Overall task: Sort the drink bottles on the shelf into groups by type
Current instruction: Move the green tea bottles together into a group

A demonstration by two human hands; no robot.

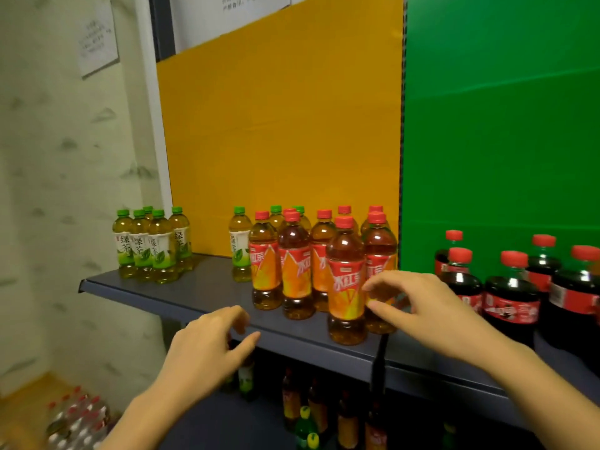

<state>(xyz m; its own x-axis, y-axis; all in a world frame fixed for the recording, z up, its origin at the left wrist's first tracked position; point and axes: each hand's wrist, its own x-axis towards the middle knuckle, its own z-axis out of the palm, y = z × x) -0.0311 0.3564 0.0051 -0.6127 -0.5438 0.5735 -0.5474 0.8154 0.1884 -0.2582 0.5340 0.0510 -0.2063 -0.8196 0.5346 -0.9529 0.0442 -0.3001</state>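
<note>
Head view: cola bottles crowd the right end of the shelf and green tea bottles the left. One stray green tea bottle stands just beside the iced tea bottles mid-shelf. All stand upright, caps up. My right hand, thumb and forefinger apart, sits at a front iced tea label; I cannot tell if it grips. My left hand hovers at the shelf lip, loosely curled and holding nothing.
</note>
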